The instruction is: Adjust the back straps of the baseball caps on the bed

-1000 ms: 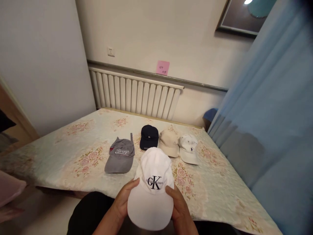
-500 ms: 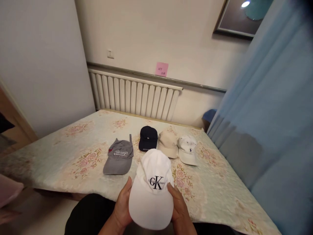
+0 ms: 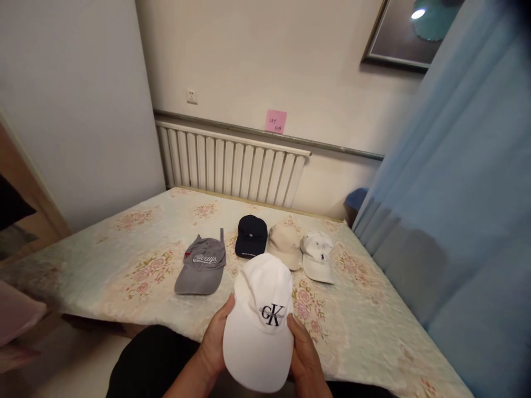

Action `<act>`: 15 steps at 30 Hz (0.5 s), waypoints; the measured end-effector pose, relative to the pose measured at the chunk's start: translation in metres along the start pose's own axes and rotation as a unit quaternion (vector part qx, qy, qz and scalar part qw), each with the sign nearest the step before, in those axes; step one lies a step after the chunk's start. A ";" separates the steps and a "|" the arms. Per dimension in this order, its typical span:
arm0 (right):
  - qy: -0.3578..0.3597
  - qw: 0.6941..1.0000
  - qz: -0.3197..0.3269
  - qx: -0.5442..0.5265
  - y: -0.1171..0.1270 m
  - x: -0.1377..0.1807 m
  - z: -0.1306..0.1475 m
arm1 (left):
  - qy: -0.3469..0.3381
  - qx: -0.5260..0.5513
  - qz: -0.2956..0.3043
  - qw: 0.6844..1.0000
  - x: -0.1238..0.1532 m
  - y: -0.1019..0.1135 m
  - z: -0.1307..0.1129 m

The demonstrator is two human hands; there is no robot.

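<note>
At the lower centre of the frame, both hands held a white cap point(image 3: 259, 326) with a black logo by its brim. The left hand point(image 3: 215, 342) curled around the brim's left edge and the right hand point(image 3: 305, 356) around its right edge, fingers closed under it. The cap hung above the near edge of the floral bed point(image 3: 124, 265). Behind it on the bed lay a gray cap point(image 3: 201, 265), a navy cap point(image 3: 251, 236), a beige cap point(image 3: 284, 246) and a smaller white cap point(image 3: 317, 257) in a row. A blue curtain point(image 3: 456, 193) filled the right side.
</note>
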State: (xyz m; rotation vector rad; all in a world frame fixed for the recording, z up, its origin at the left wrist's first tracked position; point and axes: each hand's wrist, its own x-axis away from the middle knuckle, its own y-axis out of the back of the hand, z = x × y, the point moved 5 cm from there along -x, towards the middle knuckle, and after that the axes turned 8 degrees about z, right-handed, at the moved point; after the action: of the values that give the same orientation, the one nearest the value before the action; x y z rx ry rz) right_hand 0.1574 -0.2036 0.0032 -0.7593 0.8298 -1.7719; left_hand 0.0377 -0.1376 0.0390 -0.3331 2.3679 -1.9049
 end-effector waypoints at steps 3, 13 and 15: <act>0.014 1.000 0.005 0.002 0.005 0.001 0.002 | 0.010 -0.001 -0.009 1.000 -0.002 0.000 -0.001; 0.017 0.999 -0.018 0.021 0.016 0.000 0.004 | 0.015 -0.005 -0.036 0.999 -0.013 0.011 0.000; 0.020 0.999 -0.010 0.026 0.017 0.001 0.004 | 0.015 -0.004 -0.038 0.999 -0.013 0.012 0.001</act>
State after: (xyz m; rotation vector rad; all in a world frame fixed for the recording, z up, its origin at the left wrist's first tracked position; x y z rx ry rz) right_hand 0.1690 -0.2096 -0.0079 -0.7020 0.8019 -1.8245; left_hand 0.0491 -0.1332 0.0258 -0.4037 2.4168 -1.9470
